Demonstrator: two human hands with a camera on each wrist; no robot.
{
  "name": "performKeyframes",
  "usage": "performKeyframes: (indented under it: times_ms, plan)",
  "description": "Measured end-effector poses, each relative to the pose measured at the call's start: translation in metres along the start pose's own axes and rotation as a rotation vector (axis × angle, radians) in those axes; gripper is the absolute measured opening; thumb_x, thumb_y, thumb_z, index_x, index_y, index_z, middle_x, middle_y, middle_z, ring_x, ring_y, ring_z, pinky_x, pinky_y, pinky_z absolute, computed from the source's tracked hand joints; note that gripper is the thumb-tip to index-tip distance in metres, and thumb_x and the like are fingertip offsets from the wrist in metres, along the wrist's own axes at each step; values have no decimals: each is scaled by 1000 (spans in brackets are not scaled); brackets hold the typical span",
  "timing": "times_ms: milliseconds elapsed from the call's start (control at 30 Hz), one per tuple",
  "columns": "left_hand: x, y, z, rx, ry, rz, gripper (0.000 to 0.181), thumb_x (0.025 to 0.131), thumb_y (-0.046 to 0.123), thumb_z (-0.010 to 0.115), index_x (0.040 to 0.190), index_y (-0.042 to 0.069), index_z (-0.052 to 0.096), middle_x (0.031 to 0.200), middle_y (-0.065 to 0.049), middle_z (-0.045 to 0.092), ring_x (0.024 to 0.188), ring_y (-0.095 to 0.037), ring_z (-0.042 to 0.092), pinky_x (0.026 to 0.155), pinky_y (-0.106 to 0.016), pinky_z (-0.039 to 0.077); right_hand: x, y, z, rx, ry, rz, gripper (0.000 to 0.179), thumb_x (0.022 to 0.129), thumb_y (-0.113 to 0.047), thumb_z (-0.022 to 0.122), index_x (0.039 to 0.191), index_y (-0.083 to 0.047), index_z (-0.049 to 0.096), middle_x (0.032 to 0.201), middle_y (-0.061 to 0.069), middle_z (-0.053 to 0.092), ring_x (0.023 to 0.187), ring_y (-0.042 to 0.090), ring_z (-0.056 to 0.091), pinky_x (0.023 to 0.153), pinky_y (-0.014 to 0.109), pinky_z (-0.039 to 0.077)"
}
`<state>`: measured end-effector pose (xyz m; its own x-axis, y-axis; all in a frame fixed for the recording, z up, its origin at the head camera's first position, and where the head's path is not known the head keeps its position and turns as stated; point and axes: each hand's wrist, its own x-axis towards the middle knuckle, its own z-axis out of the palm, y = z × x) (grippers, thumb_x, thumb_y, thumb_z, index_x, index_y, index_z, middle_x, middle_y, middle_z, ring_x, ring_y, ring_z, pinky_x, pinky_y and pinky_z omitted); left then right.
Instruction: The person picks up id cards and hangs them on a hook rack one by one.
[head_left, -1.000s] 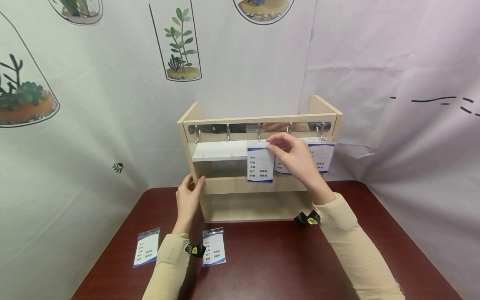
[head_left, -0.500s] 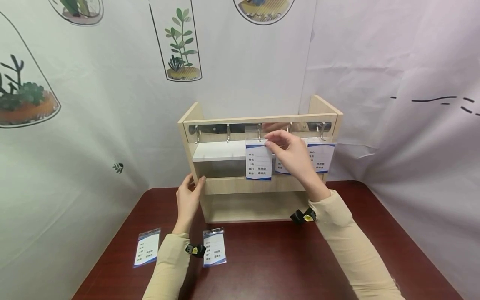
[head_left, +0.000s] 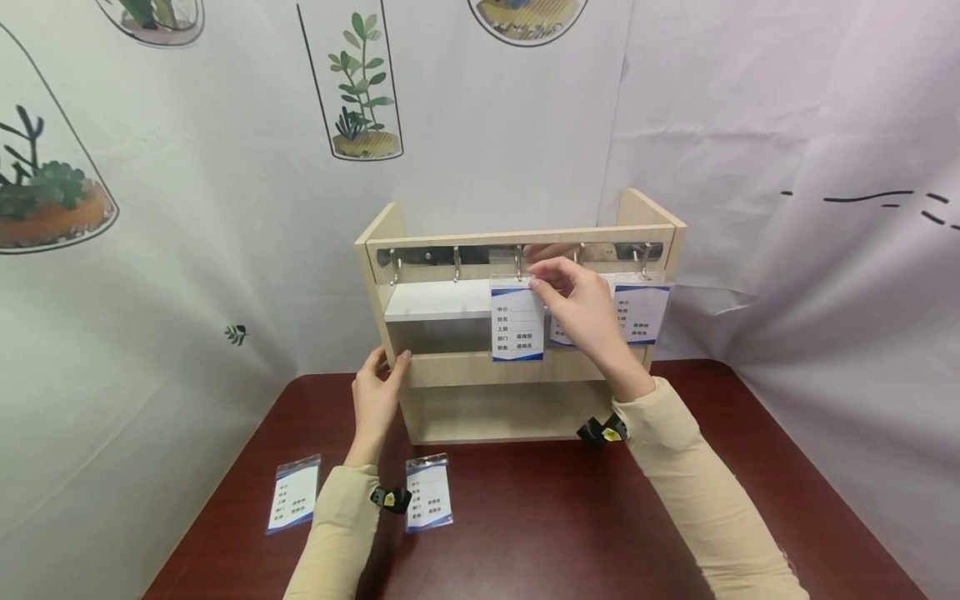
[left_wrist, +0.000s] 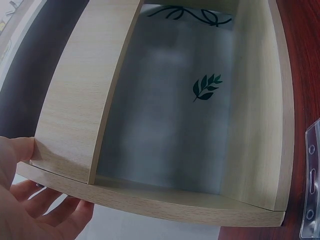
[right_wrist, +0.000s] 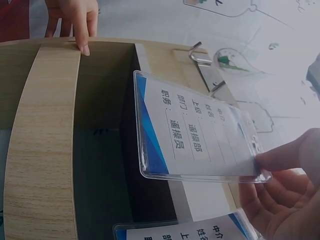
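Right hand [head_left: 581,304] pinches a badge [head_left: 517,323] at the middle hook [head_left: 518,263]; left hand [head_left: 375,396] grips the shelf [head_left: 495,371].

The thumb and fingers of the right hand hold the badge by its upper right corner, upright in front of the shelf; whether its slot is on the hook I cannot tell. The left hand clasps the shelf's left side, thumb on the front board, fingers round the outer face. To the right, one badge [head_left: 562,332] is partly hidden behind the right hand, and another [head_left: 647,315] hangs below the rightmost hook. Two more badges [head_left: 429,496] lie on the near left of the surface [head_left: 562,517], either side of the left forearm.
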<state>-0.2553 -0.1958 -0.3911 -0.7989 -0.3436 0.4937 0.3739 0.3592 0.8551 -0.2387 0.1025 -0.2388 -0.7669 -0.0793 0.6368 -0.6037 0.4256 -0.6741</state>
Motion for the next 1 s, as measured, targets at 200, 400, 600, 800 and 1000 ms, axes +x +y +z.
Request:
performKeyframes:
  times_ms: [200, 400, 600, 800, 1000]
  plan:
    - [1, 1, 0, 2, 3, 12, 46, 95, 34, 72, 130, 5, 65, 124, -20, 68, 107, -34, 69, 87, -49, 56, 1, 0, 1, -14, 23, -3, 16, 95, -8, 68, 110, -3, 72, 106, 11, 73, 94, 24, 69, 85, 39, 54]
    - [-1, 0, 0, 4, 2, 5, 48, 95, 34, 72, 132, 4, 64, 125, -21, 67, 109, -35, 68, 88, -50, 55, 0, 3, 6, -19, 37, -4, 16, 95, -5, 67, 109, -2, 72, 103, 12, 73, 90, 23, 69, 81, 36, 54]
    - [-4, -1, 1, 5, 0, -7, 47, 95, 34, 72, 131, 5, 65, 124, -21, 68, 108, -34, 69, 87, -49, 56, -2, 7, 8, -13, 47, 3, 16, 94, -4, 68, 110, -2, 72, 102, 12, 74, 87, 23, 69, 79, 36, 54]
    - [-2, 2, 1, 5, 8, 4, 47, 95, 36, 72, 130, 5, 66, 123, -21, 68, 106, -34, 69, 86, -49, 56, -1, 5, 7, -20, 50, -9, 16, 95, -4, 67, 110, -2, 72, 103, 13, 74, 89, 24, 69, 81, 37, 54]
    - [-1, 2, 0, 8, 11, 1, 46, 95, 34, 73, 129, 4, 65, 124, -22, 67, 108, -36, 68, 87, -50, 56, -1, 4, 7, -29, 35, -15, 17, 95, -5, 67, 111, -2, 72, 104, 13, 74, 90, 24, 69, 83, 38, 55]
